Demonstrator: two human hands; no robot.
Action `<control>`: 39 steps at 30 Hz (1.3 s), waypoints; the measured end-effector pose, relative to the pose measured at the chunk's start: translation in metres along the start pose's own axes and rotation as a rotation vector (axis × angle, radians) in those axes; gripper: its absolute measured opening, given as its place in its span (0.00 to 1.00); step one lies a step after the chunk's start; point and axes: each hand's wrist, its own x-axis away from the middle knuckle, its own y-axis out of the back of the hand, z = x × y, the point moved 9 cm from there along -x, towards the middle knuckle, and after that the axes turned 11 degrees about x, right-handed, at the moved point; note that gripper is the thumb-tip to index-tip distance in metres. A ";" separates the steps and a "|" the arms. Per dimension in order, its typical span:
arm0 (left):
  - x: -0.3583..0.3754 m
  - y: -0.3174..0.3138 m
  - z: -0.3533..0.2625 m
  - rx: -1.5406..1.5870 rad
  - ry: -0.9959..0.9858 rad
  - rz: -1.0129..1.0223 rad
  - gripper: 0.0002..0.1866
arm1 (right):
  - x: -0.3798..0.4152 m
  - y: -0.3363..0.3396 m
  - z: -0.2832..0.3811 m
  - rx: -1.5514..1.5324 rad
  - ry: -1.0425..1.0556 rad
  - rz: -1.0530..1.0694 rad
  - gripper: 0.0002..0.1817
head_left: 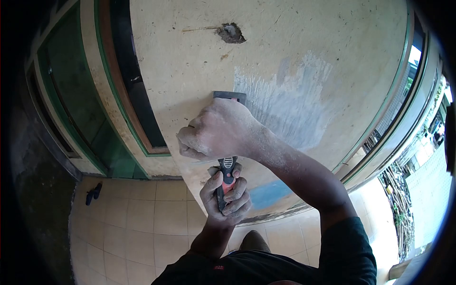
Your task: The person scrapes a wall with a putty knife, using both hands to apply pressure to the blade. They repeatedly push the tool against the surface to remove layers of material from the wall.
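Note:
A dark scraper tool with a black and red handle stands upright against the cream wall. Its flat dark head lies on the wall beside a scraped, whitish-grey patch. My left hand, dusty, is wrapped round the lower handle. Above it my right hand, coated in pale dust, is closed over the upper part of the tool, just below the head, and hides what lies under it.
A hole is broken in the wall above. Green-framed doors are at the left, a window at the right. Dark sandals lie on the tiled floor. A blue patch is low on the wall.

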 end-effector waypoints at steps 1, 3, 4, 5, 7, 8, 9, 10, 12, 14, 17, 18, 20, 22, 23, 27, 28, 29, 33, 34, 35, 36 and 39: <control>0.000 -0.001 0.000 0.031 -0.015 -0.001 0.17 | -0.001 -0.001 -0.003 0.008 0.000 0.005 0.18; -0.010 -0.001 -0.003 0.012 -0.012 -0.007 0.17 | -0.003 0.010 -0.014 -0.108 -0.053 -0.142 0.19; -0.014 0.003 -0.006 -0.023 -0.024 0.002 0.17 | -0.001 0.009 -0.012 -0.124 -0.059 -0.136 0.19; -0.015 0.004 -0.006 -0.064 -0.033 0.015 0.17 | 0.002 0.009 -0.012 -0.136 -0.066 -0.146 0.19; -0.007 0.006 -0.002 -0.075 -0.037 -0.002 0.17 | 0.004 0.008 -0.010 -0.146 -0.068 -0.158 0.19; -0.002 0.008 0.000 -0.067 -0.043 -0.033 0.17 | 0.008 0.007 -0.005 -0.144 -0.046 -0.180 0.19; 0.001 0.010 0.002 -0.062 -0.041 -0.060 0.17 | 0.010 0.011 -0.002 -0.135 -0.028 -0.203 0.18; 0.002 0.011 0.000 -0.063 -0.059 -0.064 0.17 | 0.009 0.009 -0.002 -0.119 -0.025 -0.158 0.18; -0.008 0.003 -0.003 -0.072 -0.040 -0.027 0.17 | 0.005 0.016 -0.011 -0.096 -0.018 -0.198 0.19; -0.022 -0.002 -0.008 -0.117 -0.058 -0.003 0.17 | -0.002 0.023 -0.019 -0.036 -0.024 -0.236 0.19; -0.015 0.004 0.001 -0.094 -0.032 -0.012 0.16 | 0.007 0.021 -0.014 -0.120 -0.036 -0.240 0.19; -0.010 0.005 0.001 -0.105 -0.068 0.002 0.18 | 0.008 0.015 -0.007 -0.058 -0.016 -0.171 0.19; -0.009 0.001 0.001 -0.093 -0.063 0.005 0.18 | 0.007 0.011 -0.007 -0.019 -0.008 -0.141 0.19; -0.013 -0.005 -0.002 -0.061 -0.047 0.040 0.18 | 0.003 0.015 -0.011 -0.033 0.004 -0.222 0.19; -0.016 -0.005 -0.005 -0.062 -0.052 0.033 0.18 | 0.002 0.015 -0.012 -0.041 0.002 -0.223 0.19; -0.007 0.004 0.002 -0.093 -0.031 -0.026 0.17 | 0.011 0.016 -0.008 -0.066 -0.038 -0.199 0.18; 0.002 0.011 0.004 -0.077 -0.047 -0.058 0.17 | 0.016 0.010 0.000 -0.101 -0.037 -0.193 0.18; 0.005 0.017 0.004 -0.065 -0.057 -0.091 0.16 | 0.021 0.006 0.002 -0.131 -0.041 -0.192 0.18; -0.016 0.000 -0.005 -0.109 -0.035 -0.056 0.16 | 0.008 0.017 -0.019 -0.027 -0.044 -0.260 0.18; -0.023 0.000 -0.007 -0.125 -0.017 -0.019 0.16 | 0.003 0.018 -0.023 -0.038 -0.038 -0.236 0.17; -0.021 0.003 -0.006 -0.125 -0.019 -0.025 0.16 | 0.005 0.016 -0.021 -0.043 -0.042 -0.235 0.17; -0.020 0.006 -0.003 -0.133 -0.024 -0.038 0.17 | 0.009 0.017 -0.019 -0.051 -0.041 -0.262 0.18; -0.008 0.017 0.005 -0.134 -0.038 -0.071 0.18 | 0.020 0.012 -0.011 -0.104 -0.041 -0.198 0.18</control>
